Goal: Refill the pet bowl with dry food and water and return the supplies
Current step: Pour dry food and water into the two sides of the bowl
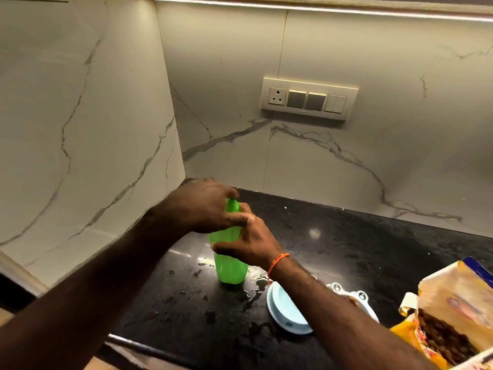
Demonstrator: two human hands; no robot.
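Observation:
A green plastic bottle (230, 268) stands upright on the black counter (346, 244) near the corner of the walls. My left hand (205, 206) is closed over its top, where the cap is. My right hand (248, 241) grips the bottle's upper body from the right. A pale blue pet bowl (286, 308) with small cartoon eyes on its rim lies to the right of the bottle, partly hidden under my right forearm. An opened yellow bag of dry food (450, 316) stands at the lower right, with brown kibble showing inside.
Water drops and small puddles (256, 287) lie on the counter around the bottle and bowl. Marble walls close in the counter at the left and back. A switch and socket panel (309, 98) is on the back wall.

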